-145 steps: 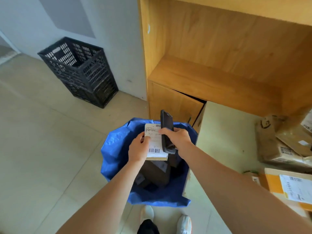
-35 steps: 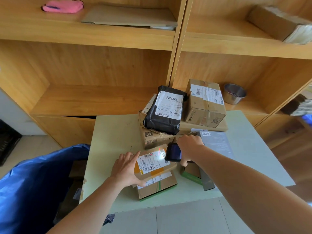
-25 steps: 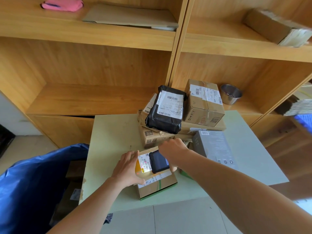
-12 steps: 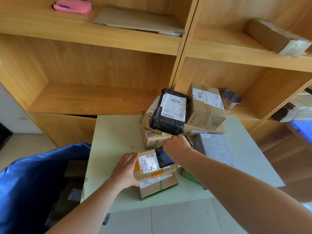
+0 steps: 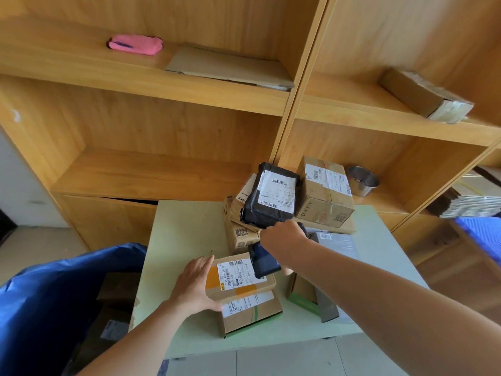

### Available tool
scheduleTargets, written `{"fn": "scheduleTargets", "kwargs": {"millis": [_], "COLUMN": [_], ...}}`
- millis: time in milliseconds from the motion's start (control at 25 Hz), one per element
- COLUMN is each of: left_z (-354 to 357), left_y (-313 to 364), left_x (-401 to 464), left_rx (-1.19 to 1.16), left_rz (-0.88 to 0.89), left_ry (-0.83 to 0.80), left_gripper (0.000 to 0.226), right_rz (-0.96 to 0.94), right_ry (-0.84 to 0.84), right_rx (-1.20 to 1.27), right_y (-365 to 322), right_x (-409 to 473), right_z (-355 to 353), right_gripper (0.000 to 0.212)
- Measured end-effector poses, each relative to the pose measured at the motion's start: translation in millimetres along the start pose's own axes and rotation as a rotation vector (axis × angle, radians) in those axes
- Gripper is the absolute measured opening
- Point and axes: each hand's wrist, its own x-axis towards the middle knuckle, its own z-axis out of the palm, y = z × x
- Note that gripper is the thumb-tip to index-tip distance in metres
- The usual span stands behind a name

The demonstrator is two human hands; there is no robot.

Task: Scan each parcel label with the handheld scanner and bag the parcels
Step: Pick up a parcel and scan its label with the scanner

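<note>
My right hand (image 5: 284,236) grips the black handheld scanner (image 5: 263,260) just above the right end of a small cardboard parcel (image 5: 240,280) with a white label and orange patches. That parcel lies on another brown parcel (image 5: 252,312) at the front of the pale green table (image 5: 187,232). My left hand (image 5: 193,284) lies flat against the top parcel's left side, fingers straight. The open blue bag (image 5: 54,289) stands at the lower left with parcels inside.
Behind the scanner is a pile: a black poly parcel (image 5: 271,199), a taped brown box (image 5: 324,191) and smaller cartons. A grey flat box (image 5: 339,245) lies to the right. Wooden shelves hold a metal cup (image 5: 362,180), a pink pouch (image 5: 135,44) and flat cardboard.
My right hand has lifted the scanner up and to the right off the label, uncovering it. My left hand stays against the parcel's left side. The view tilted upward.
</note>
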Motion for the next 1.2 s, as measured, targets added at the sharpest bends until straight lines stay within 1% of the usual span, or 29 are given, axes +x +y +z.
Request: {"fn": "scheduleTargets", "kwargs": {"millis": [200,400,480,520,560,600,640,720,760,840,920,960,1000,1080,1160,1200], "left_z": [1.5,4.2,5.3,6.3,7.1,7.9,9.2,10.7,12.2,15.2,20.1,19.3,18.0,15.6,14.6,12.8], "left_y": [-10.8,-14.2,-12.5,-10.8,-8.4,-5.6,-3.8,-2.8,-2.2,-2.6,-4.4,-1.2,2.0,8.4,9.6,8.7], "left_x": [-6.1,-5.0,-3.5,-2.2,-1.0,0.4,2.9,6.0,6.9,3.1,-1.2,-4.3,-6.8,-9.5,-7.7,-6.8], "left_rx": [-0.02,-0.014,-0.028,-0.058,-0.128,-0.25,-0.414,-0.735,-0.813,-0.803,-0.756,-0.761,-0.78,-0.825,-0.858,-0.861], "left_rz": [-0.074,-0.107,-0.111,-0.12,-0.151,-0.208,-0.288,-0.46,-0.512,-0.548,-0.527,-0.507,-0.499,-0.52,-0.555,-0.57], "left_ry": [-0.011,-0.031,-0.049,-0.069,-0.095,-0.112,-0.107,-0.049,-0.015,0.017,0.086,0.113,0.129,0.169,0.202,0.215], "left_gripper": [0.139,0.139,0.141,0.142,0.143,0.144,0.143,0.131,0.119,0.084,0.041,0.024,0.018,0.02,0.027,0.034], "right_rz": [0.014,0.023,0.035,0.04,0.045,0.058,0.083,0.163,0.21,0.302,0.381,0.419,0.447,0.483,0.507,0.513], "right_ry": [-0.046,-0.054,-0.069,-0.096,-0.137,-0.177,-0.207,-0.242,-0.249,-0.255,-0.233,-0.217,-0.212,-0.224,-0.234,-0.231], "right_rx": [-0.02,-0.007,0.075,0.144,0.238,0.364,0.508,0.783,0.887,1.059,1.227,1.298,1.362,1.44,1.488,1.504], "right_y": [5.1,8.9,9.8,7.7,4.1,-1.4,-8.2,-21.0,-24.7,-31.6,-37.2,-39.0,-40.5,-41.5,-39.4,-37.9], "right_x": [-2.8,-0.2,3.5,6.2,10.4,15.2,21.9,36.0,39.8,47.3,54.1,57.4,60.7,65.9,67.9,67.8], "right_z": [-2.9,0.0,4.1,7.8,14.6,25.4,40.3,74.9,90.2,114.7,130.7,135.4,137.6,140.1,137.5,134.7], "right_gripper": [0.024,0.025,0.03,0.038,0.048,0.056,0.059,0.059,0.059,0.059,0.051,0.046,0.043,0.044,0.044,0.044]}}
